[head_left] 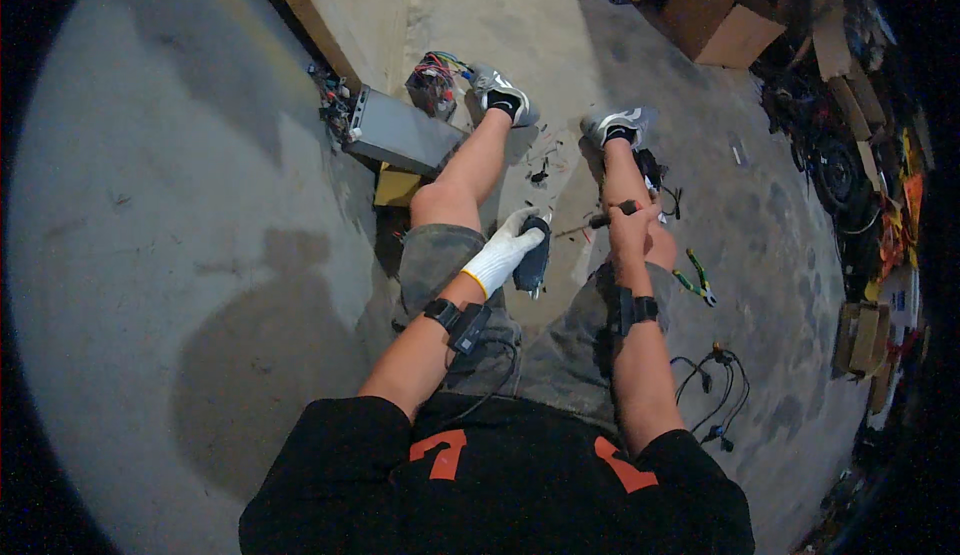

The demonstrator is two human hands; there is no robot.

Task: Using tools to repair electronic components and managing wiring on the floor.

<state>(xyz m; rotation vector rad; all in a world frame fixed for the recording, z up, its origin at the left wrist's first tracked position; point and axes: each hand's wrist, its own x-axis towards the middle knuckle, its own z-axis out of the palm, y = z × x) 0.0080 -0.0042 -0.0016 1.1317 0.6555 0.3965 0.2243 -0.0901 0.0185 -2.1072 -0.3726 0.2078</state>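
Note:
My left hand (512,247), in a white knit glove with a yellow cuff edge, is closed around a dark, oblong casing (534,265) between my knees. Pale bits show at the casing's ends; its exact kind is unclear. My bare right hand (632,229) grips a screwdriver (600,222) with a black and red handle. Its thin shaft points left toward the casing, and the tip appears apart from it. On the floor beyond the casing lie small dark scraps (540,172) and bits of wire. Green-handled pliers (698,280) rest on the floor right of my right knee.
At the left stand a grey metal case (405,135), a yellowish box (397,187) and a bundle of coloured wires (434,85). Black cables (718,395) lie at the lower right. Cardboard boxes (715,17) and piled clutter line the right side.

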